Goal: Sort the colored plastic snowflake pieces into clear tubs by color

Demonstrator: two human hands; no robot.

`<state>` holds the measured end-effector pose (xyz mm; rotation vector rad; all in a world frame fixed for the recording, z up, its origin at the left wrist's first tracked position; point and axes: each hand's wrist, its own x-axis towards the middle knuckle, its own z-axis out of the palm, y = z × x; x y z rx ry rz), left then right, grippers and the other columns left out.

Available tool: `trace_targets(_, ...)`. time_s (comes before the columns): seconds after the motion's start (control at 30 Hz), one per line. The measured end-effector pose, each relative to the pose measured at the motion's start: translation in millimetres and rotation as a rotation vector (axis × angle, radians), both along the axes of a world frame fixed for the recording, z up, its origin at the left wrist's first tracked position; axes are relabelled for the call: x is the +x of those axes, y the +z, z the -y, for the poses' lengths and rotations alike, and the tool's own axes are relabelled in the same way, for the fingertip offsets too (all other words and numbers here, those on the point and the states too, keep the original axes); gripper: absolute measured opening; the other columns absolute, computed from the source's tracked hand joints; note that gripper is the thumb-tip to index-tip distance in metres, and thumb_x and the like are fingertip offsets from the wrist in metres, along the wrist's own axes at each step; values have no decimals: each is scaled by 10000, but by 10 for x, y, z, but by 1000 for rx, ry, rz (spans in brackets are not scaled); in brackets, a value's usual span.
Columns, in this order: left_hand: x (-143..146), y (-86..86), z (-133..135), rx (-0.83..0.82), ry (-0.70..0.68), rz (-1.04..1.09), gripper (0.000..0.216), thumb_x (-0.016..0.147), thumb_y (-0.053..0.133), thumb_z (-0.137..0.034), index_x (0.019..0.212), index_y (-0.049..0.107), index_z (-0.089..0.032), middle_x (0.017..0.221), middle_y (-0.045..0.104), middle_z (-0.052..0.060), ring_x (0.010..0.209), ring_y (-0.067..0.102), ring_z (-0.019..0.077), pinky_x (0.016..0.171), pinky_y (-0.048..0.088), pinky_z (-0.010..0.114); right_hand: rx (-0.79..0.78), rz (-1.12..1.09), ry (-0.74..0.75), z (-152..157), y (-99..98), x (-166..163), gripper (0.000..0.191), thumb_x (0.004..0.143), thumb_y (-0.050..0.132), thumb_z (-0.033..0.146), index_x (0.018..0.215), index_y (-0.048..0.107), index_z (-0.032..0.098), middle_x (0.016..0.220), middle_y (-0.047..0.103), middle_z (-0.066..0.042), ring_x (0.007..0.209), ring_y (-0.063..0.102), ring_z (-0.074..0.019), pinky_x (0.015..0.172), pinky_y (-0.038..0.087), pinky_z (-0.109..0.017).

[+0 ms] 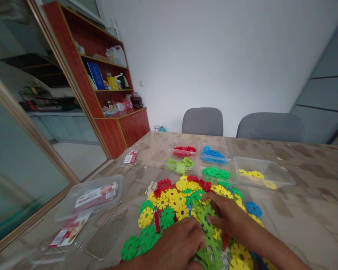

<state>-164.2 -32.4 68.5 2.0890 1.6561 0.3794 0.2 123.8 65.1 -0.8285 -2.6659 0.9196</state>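
A heap of flat plastic interlocking pieces lies on the table in front of me, with notched yellow discs (162,202), green discs (148,236), red pieces (164,184) and lime-green notched pieces (207,243). My left hand (183,240) rests at the near side of the heap, its fingers curled in against the lime-green pieces; what they grip, if anything, is hidden. Reaching in from the right, my right hand (225,213) has its thumb and fingers apart, touching the far part of the lime-green pieces.
Beyond the heap, clear tubs hold sorted pieces: red (184,151), lime-green (180,165), blue (212,155), green (216,173). Right of them a larger clear tub (281,174) holds several yellow discs. Labelled lids (92,195) lie left. Two grey chairs (202,120) stand behind the table.
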Motion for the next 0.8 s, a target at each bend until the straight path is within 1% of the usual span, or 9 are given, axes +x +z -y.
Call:
trace_targets(0.07,1,-34,0,1,-14,5,486,676,886,-215,976,504,-227,1109,587,24,1005,580,212,804,425,265,7,10,22,12,47,-15,544,766,640,214,1308,603,248,1176,680,-74,1070,628,-273,926,485,-389)
trace_targets(0.13,10,-57,-9,15,-32,12,483,681,886,-217,972,502,-229,1112,588,16,1014,578,205,819,424,260,38,52,52,50,106,-36,571,799,630,244,1367,574,234,1270,631,-118,1139,603,-292,975,463,-417)
trace_targets(0.2,26,-73,-22,40,-55,16,480,676,887,-201,961,502,-229,1088,591,3,994,578,193,813,418,253,66,105,72,101,158,-53,589,850,605,296,1430,525,237,1356,573,-154,1209,568,-320,1019,436,-456)
trace_targets(0.27,44,-82,-32,74,-59,15,476,669,881,-172,956,505,-229,1069,585,-5,966,575,184,794,410,248,68,145,86,142,183,-61,605,866,603,317,1459,494,257,1392,549,-164,1246,544,-341,1032,428,-481)
trace_targets(0.37,62,-84,-34,111,-33,15,463,674,856,-148,970,512,-238,1051,575,-3,918,567,180,743,397,247,35,107,124,148,159,-59,637,846,639,273,1462,482,308,1404,560,-132,1274,525,-331,1053,413,-490)
trace_targets(0.5,46,-63,-12,105,4,52,451,679,811,-136,1006,519,-241,1008,587,8,853,563,185,679,381,249,-41,-61,138,85,100,-48,680,784,697,213,1429,512,318,1407,582,-82,1276,526,-303,1084,386,-487)
trace_targets(0.6,1,-36,18,93,10,99,478,676,776,-114,1068,531,-236,988,612,20,824,564,189,682,389,256,-54,-134,132,32,84,-33,579,777,668,190,1342,585,289,1336,629,-77,1218,563,-289,1046,419,-471)
trace_targets(0.7,-47,-1,44,68,3,135,528,701,773,-138,1164,543,-243,999,639,33,857,583,205,718,404,267,-15,-179,108,-15,78,-11,435,749,632,147,1171,657,246,1209,674,-72,1131,594,-274,983,446,-436)
trace_targets(0.8,-71,72,51,32,-13,154,360,772,756,-213,1097,607,-256,1016,652,34,911,600,212,735,397,267,-4,-204,105,-47,127,14,234,753,612,159,970,669,223,1010,696,-48,968,621,-246,850,472,-374)
